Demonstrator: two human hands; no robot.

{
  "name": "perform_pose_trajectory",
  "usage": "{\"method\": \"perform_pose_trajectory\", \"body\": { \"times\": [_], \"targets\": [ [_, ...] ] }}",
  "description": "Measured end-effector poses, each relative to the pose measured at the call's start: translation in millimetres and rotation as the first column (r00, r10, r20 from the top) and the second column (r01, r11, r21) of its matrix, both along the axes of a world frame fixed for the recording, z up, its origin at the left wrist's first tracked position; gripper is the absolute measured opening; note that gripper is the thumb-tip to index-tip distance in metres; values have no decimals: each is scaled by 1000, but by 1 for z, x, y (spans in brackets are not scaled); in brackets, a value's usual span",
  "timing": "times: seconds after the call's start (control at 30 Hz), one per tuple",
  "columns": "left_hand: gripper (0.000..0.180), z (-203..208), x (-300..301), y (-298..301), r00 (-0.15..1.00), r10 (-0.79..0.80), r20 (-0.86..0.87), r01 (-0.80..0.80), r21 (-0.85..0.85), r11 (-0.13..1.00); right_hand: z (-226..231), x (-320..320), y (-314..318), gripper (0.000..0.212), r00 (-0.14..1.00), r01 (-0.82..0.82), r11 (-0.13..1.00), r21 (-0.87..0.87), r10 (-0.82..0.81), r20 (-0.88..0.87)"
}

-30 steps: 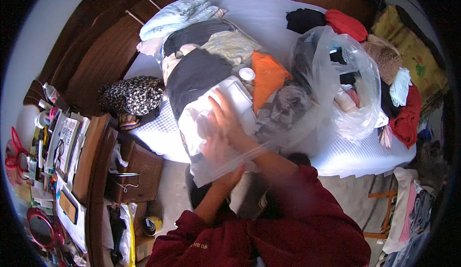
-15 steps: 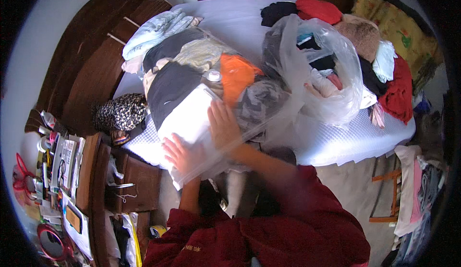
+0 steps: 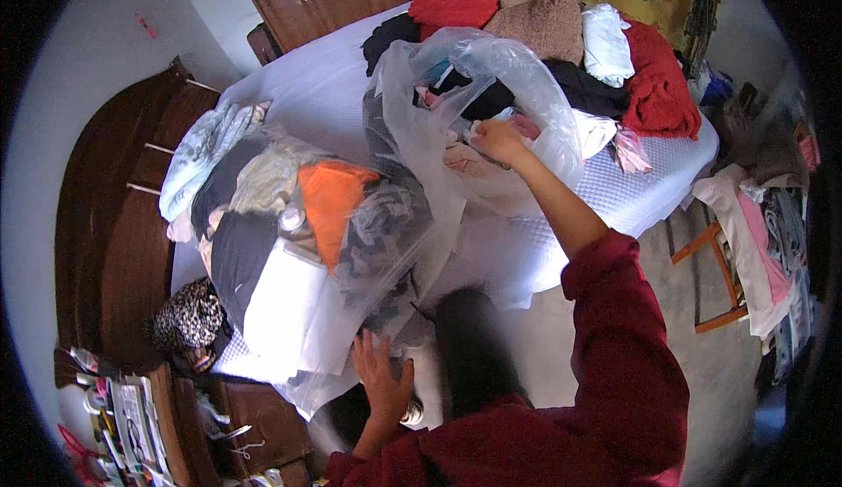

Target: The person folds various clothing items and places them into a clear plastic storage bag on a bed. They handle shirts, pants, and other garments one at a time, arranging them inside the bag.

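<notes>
Two clear plastic bags lie on the bed (image 3: 653, 189). The open bag (image 3: 554, 158), on the right, gapes upward with a rumpled rim, and inside are black cloth (image 3: 484, 101), a pink piece (image 3: 525, 126) and some pale cloth (image 3: 469, 161). The right hand (image 3: 501, 142) is in its mouth, fingers curled at the pale cloth; whether that grip has closed on any of it, I cannot tell. The flat bag (image 3: 303, 389), on the left, spreads over dark cloth (image 3: 241, 250), a patterned piece (image 3: 267, 178), orange cloth (image 3: 329, 211), white cloth (image 3: 289, 312) and grey cloth (image 3: 386, 224) (a round white cap (image 3: 292, 219) sits among them). Beside its near edge the left hand (image 3: 382, 380) has a released grip, fingers spread. Loose film overlaps between the bags, hiding where each ends. Behind and right of the open bag are a red bundle (image 3: 452, 7), brown fleece (image 3: 539, 27), a pale blue piece (image 3: 607, 44) and red knitwear (image 3: 662, 97). Spotted cloth (image 3: 186, 316) lies left of the flat bag; the right forearm crosses the open bag's near rim, blocking part of it.
</notes>
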State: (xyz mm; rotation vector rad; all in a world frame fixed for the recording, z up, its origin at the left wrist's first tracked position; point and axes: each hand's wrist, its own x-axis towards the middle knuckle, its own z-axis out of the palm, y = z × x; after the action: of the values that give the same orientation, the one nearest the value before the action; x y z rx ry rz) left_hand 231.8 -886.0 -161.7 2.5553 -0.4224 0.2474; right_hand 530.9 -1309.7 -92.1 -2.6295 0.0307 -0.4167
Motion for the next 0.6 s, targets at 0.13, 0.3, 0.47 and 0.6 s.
{"method": "perform_pose_trajectory", "body": {
  "times": [0.13,0.3,0.47,0.6],
  "targets": [
    [54,-7,-3,-12,990,-112,-87,109,-32,993,-62,58,3,40,921,-164,954,-251,57,-386],
    [44,4,5,-32,959,-199,-203,180,-109,978,-105,54,67,30,900,-371,821,-435,203,-385],
    [38,45,2,-41,922,-335,-193,326,-76,942,5,61,82,27,966,-145,970,-194,181,184],
    [32,152,39,-48,737,-525,-426,641,196,742,16,98,46,33,882,56,957,-284,85,463]
  ]
}}
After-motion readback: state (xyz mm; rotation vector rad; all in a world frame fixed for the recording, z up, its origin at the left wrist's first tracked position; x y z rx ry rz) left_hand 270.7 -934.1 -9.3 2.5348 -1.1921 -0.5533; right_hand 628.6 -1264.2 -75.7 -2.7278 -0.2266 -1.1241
